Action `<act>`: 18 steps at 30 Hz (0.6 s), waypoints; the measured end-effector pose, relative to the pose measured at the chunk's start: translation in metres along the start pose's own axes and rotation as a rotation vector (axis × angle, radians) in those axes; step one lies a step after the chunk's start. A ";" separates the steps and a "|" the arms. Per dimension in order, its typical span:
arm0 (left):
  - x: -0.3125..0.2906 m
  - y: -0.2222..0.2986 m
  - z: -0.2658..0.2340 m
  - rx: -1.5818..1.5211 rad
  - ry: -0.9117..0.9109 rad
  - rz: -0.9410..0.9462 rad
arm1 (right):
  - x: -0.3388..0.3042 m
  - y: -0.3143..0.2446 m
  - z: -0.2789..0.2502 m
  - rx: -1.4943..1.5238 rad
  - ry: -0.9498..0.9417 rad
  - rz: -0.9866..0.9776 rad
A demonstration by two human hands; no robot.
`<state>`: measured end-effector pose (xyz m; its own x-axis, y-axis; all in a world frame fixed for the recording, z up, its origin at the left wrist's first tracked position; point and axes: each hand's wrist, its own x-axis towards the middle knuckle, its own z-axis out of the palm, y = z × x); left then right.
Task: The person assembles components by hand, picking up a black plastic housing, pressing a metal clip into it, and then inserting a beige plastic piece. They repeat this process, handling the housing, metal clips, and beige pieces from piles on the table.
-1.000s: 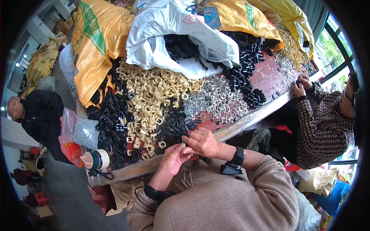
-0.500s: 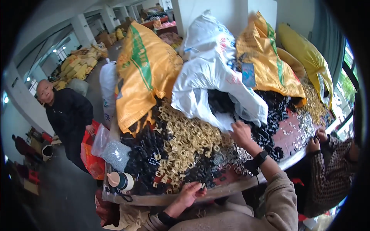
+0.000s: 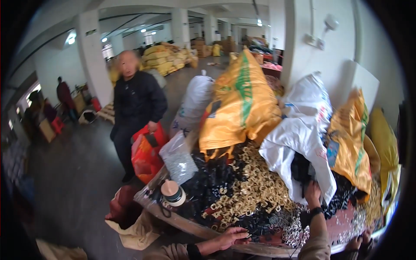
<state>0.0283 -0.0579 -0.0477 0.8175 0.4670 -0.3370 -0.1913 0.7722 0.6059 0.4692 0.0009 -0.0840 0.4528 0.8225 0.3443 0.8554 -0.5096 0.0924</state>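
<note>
My left hand [image 3: 234, 238] is at the near edge of the table, with thumb and fingers pinched together. A small piece seems to be between the fingertips, too small to name. Beside it lie black pieces [image 3: 255, 226] and a heap of gold-coloured ring-like pieces [image 3: 255, 186]. My right hand [image 3: 313, 194] reaches to the open mouth of a white woven sack [image 3: 284, 149], which has dark contents [image 3: 300, 168]. Its fingertips are hidden at the sack's opening. Silver metal pieces [image 3: 295, 229] lie below my right wrist.
Orange sacks [image 3: 234, 112] [image 3: 350, 147] flank the white one. A cup with a pink lid [image 3: 172, 193] and a clear bag of small pieces [image 3: 180, 160] stand at the table's left. A person [image 3: 138, 102] holds a red bag [image 3: 147, 151]. Another person's hands [image 3: 357, 243] are at lower right.
The view has swung left, so the table appears further right. My right hand has moved against the white sack's mouth. My left hand stays pinched near the table edge.
</note>
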 end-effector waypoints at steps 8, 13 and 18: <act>-0.004 -0.007 -0.003 -0.016 0.006 0.011 | -0.075 -0.030 -0.100 0.057 0.175 -0.265; -0.003 -0.007 -0.005 -0.008 -0.019 0.013 | -0.096 -0.013 -0.121 0.384 0.264 -0.219; 0.000 -0.007 -0.007 0.009 -0.001 -0.003 | -0.115 0.002 -0.128 1.361 -0.003 0.075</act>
<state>0.0259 -0.0600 -0.0569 0.8188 0.4640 -0.3380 -0.1840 0.7699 0.6111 0.3872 -0.1268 -0.0040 0.5074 0.8057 0.3057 0.3971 0.0962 -0.9127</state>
